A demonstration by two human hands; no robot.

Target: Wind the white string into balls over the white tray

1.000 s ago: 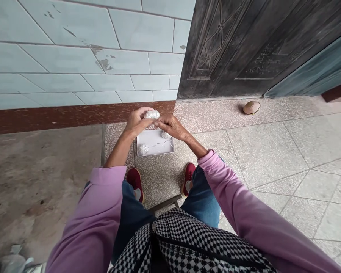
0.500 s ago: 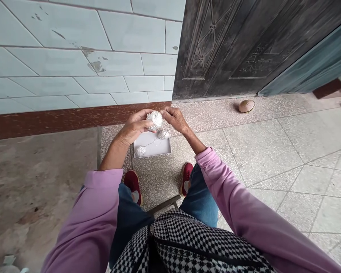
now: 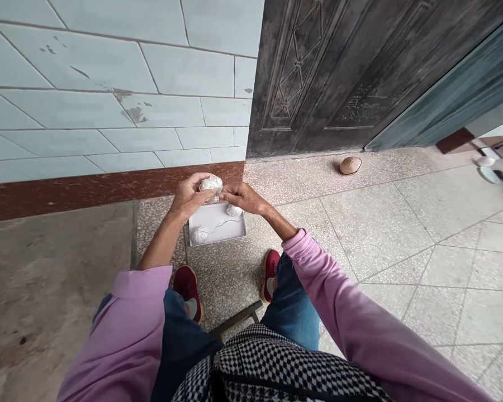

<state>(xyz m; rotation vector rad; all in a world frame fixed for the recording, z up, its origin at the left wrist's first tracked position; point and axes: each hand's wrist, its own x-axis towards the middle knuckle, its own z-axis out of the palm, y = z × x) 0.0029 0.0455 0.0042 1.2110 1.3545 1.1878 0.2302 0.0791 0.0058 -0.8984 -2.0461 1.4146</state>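
Observation:
My left hand (image 3: pixel 189 195) is closed around a ball of white yarn (image 3: pixel 212 185), its thumb lying across the near side. At the ball's right edge, my right hand (image 3: pixel 245 196) is pinched shut on the yarn; the strand itself is too fine to follow between the fingertips. Below both hands a shallow white box (image 3: pixel 218 241) rests on the floor. Inside it are a smaller white yarn ball (image 3: pixel 200 234) at the near left and another small yarn ball (image 3: pixel 234 210) at the far right, partly under my right hand. A thin strand (image 3: pixel 226 222) runs across the box between them.
A tiled wall (image 3: pixel 151 111) and a dark carved door (image 3: pixel 302 84) stand ahead. On the speckled ledge by the door lies a rounded tan object (image 3: pixel 351 165). My red shoes (image 3: pixel 187 287) flank the box, with a dark bar (image 3: pixel 238 317) between my legs.
My right hand has turned over, from raised beside the ball to flat against its right edge. The ball has tilted in my left hand. The whole view has shifted slightly.

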